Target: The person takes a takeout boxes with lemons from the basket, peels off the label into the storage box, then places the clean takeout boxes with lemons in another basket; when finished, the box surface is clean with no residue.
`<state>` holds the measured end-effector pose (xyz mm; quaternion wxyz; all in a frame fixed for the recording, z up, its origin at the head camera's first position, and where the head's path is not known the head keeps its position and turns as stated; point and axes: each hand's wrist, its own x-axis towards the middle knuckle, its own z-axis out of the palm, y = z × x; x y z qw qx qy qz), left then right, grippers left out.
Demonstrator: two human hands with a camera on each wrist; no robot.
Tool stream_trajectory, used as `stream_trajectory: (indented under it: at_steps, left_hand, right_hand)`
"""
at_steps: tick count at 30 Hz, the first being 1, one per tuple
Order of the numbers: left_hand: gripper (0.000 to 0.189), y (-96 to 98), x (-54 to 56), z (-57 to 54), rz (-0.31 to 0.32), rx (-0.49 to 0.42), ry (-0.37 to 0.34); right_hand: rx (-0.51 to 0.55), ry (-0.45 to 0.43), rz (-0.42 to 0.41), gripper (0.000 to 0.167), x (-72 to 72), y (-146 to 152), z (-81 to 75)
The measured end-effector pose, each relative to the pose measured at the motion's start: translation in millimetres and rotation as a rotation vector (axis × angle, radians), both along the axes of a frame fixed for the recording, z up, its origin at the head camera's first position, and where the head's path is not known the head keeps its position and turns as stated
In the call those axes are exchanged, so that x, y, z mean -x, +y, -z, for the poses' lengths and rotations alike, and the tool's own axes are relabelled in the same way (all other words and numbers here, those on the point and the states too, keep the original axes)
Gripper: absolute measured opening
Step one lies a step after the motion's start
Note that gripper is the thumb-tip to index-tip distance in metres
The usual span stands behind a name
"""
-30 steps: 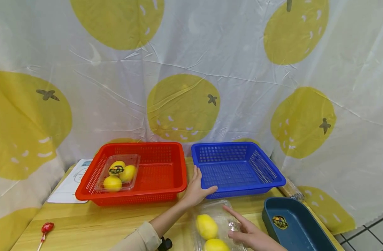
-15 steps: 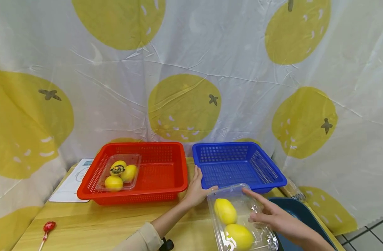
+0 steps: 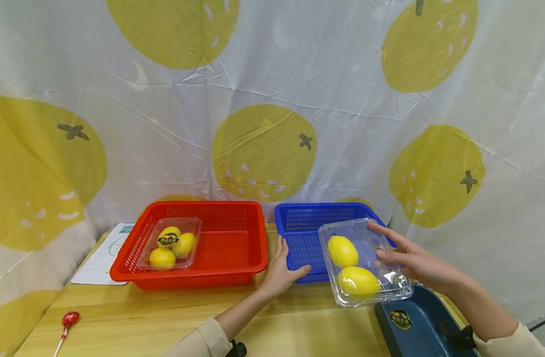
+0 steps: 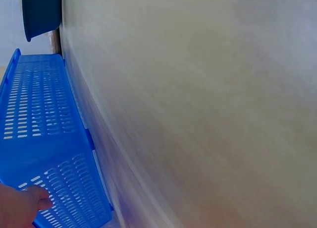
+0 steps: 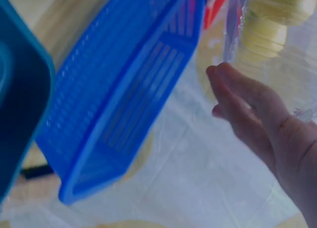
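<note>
My right hand grips a clear plastic fruit box by its right side and carries it tilted in the air, overlapping the blue basket. Two yellow lemons lie inside, along the box's left side. In the right wrist view the fingers lie along the box's side. My left hand touches the near left corner of the basket, fingers extended and thumb spread along the front. Its thumb shows against the perforated wall in the left wrist view.
A red basket to the left holds another clear box with three lemons. A dark teal tray stands at front right. A lollipop and a paper sheet lie on the wooden table. A lemon-print curtain hangs behind.
The right hand has lifted the box of lemons off the table and moved it forward and right to the blue basket. The left hand has stayed at the basket's corner.
</note>
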<state>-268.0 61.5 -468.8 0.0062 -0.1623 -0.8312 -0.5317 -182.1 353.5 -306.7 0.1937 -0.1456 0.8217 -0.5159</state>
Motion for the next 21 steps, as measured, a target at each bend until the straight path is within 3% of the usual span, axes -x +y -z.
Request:
stream_trajectory:
  at_steps: [6,9,16,21]
  left_hand:
    - [0.108,-0.5,1.7,0.6,0.004,0.009,0.007]
    - [0.108,-0.4,1.5,1.2,0.006,0.009,0.009]
    - [0.108,-0.8,-0.2,1.6,0.006,0.002,0.001]
    - [0.108,-0.9,-0.4,1.5,0.008,-0.014,0.001]
  right_hand:
    - [-0.117,0.045,0.065,0.067,25.5,10.2,-5.8]
    - [-0.158,0.064,0.055,0.067,38.4,16.5,-4.5]
    - [-0.115,0.072,0.012,0.068,66.0,30.1,-5.0]
    - [-0.113,0.039,0.027,0.071,81.6,33.5,-5.0]
